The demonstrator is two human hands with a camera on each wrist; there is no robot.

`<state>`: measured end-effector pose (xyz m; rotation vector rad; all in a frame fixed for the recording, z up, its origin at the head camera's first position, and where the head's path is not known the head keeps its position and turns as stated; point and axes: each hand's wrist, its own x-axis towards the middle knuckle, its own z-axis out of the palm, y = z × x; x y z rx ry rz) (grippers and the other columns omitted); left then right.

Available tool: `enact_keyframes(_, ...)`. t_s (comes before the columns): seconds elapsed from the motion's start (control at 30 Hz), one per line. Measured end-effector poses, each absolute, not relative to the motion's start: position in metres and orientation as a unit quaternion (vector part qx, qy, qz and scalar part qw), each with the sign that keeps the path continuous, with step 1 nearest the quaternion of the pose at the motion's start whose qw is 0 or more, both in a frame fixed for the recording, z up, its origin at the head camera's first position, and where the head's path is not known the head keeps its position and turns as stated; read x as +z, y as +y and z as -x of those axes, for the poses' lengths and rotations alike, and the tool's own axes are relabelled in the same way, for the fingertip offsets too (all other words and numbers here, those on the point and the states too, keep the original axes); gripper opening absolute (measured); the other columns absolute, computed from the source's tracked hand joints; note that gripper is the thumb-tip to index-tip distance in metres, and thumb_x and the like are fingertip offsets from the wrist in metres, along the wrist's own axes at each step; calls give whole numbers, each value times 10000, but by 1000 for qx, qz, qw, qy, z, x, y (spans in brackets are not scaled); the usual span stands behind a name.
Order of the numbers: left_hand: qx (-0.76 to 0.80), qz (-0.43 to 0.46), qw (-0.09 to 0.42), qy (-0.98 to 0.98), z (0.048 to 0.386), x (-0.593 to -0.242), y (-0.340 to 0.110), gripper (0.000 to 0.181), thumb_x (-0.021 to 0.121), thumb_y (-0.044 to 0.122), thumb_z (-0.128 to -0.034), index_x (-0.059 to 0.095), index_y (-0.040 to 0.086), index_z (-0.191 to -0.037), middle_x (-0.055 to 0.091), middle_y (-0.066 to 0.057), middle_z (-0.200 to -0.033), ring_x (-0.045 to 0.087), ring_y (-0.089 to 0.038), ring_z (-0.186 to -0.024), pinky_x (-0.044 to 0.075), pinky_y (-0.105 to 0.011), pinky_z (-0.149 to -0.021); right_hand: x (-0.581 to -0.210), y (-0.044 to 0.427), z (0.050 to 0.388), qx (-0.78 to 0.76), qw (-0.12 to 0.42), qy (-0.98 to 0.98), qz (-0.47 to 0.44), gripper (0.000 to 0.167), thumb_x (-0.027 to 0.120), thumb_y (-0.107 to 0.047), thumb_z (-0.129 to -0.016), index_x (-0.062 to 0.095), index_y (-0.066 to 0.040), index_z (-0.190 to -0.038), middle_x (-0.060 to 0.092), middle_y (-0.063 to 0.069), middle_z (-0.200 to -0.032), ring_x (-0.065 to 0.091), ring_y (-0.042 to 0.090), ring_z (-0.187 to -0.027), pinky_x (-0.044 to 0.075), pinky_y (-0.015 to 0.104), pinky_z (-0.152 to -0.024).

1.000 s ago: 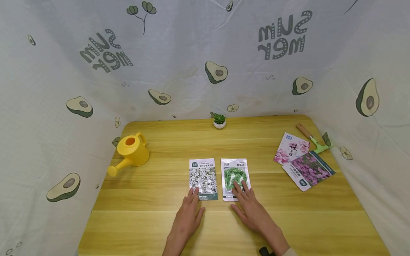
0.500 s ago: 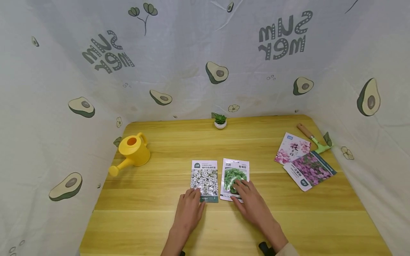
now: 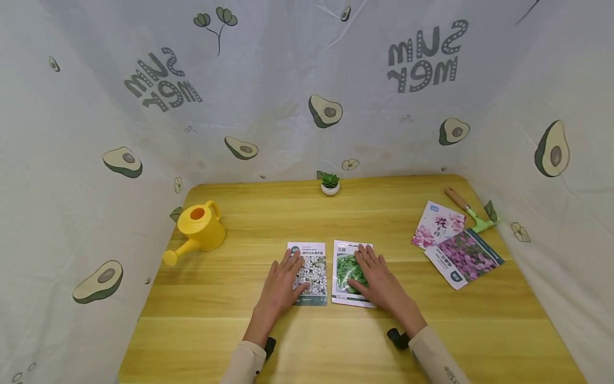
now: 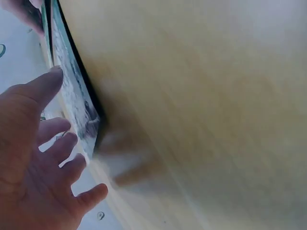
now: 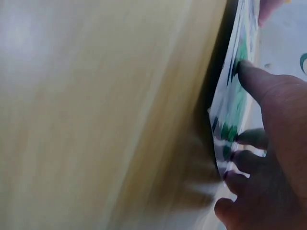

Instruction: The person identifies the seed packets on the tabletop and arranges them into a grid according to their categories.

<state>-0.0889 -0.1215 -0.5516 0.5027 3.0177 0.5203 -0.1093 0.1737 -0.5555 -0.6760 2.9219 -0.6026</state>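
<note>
Two seed packets lie side by side on the wooden table, a narrow gap between them. The left one, a white-flower seed packet (image 3: 314, 274), has my left hand (image 3: 280, 282) spread over its left side. My right hand (image 3: 381, 280) rests on the right side of the green-leaf seed packet (image 3: 345, 272). In the left wrist view the thumb (image 4: 48, 86) touches the white-flower packet's face and the fingers spread past its edge. The right wrist view has the thumb (image 5: 254, 76) and fingertips on the green-leaf packet.
A yellow watering can (image 3: 201, 226) stands at the left. At the back is a small potted succulent (image 3: 330, 184). To the right lie a pink-blossom packet (image 3: 438, 224), a purple-flower packet (image 3: 467, 256) overlapping it, and a wooden-handled garden tool (image 3: 472, 210). A printed curtain (image 3: 268, 80) surrounds the table.
Both hands have slid forward, away from me, onto more of the two packets, and their fingers have straightened. The packets have shifted only slightly. Sleeves now show at both wrists.
</note>
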Motion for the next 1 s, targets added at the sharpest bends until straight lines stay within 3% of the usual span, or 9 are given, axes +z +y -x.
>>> enact_keyframes(0.43, 175, -154, 26, 972, 86, -556, -122, 719, 783, 396, -1000, 537, 69, -1591, 434, -114, -1699, 354, -343, -1599, 335, -681, -1235, -551, 183, 111, -220, 69, 946, 228, 831, 768, -344, -1016, 388, 69, -1629, 271, 262, -1737, 198, 485, -1617, 168, 715, -1269)
enact_keyframes(1.0, 192, -137, 39, 971, 81, -554, -114, 746, 805, 333, -992, 497, 62, -1616, 404, -121, -1716, 318, -338, -1616, 292, -701, -1246, -551, 189, 106, -250, 44, 942, 219, 835, 788, -330, -1004, 392, 44, -1637, 233, 250, -1756, 161, 492, -1625, 164, 725, -1266)
